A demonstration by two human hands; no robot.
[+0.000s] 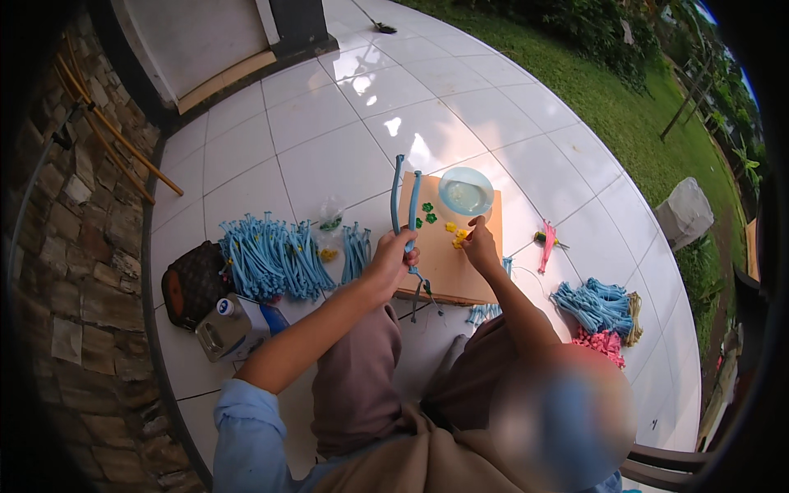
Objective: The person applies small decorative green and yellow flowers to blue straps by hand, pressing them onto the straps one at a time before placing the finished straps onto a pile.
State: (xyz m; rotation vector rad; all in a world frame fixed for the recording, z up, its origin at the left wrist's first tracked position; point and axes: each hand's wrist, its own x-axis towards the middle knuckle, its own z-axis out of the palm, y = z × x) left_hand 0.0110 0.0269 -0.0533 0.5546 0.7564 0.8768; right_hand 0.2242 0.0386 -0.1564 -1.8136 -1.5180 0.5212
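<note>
My left hand [393,261] is closed around a folded light-blue cord [395,197], whose two lengths stand up above the fist. Below the fist dangle thin strings with small dark green bits [426,287]. My right hand [483,249] is at the low tan board [444,279], fingers drawn together beside several small yellow flower-shaped pieces [459,239]. Whatever its fingertips hold is too small to make out. Green flower-shaped pieces [431,218] lie left of the yellow ones. A translucent blue bowl [466,191] with small pale bits inside sits at the board's far right.
Bundles of blue cords [275,256] lie left, near a brown bag [194,275] and a metal can [223,327]. More blue cords [593,301] and pink ones [600,345] lie right. A pink bundle with scissors-like handles [546,246] rests on the white tiles [329,123].
</note>
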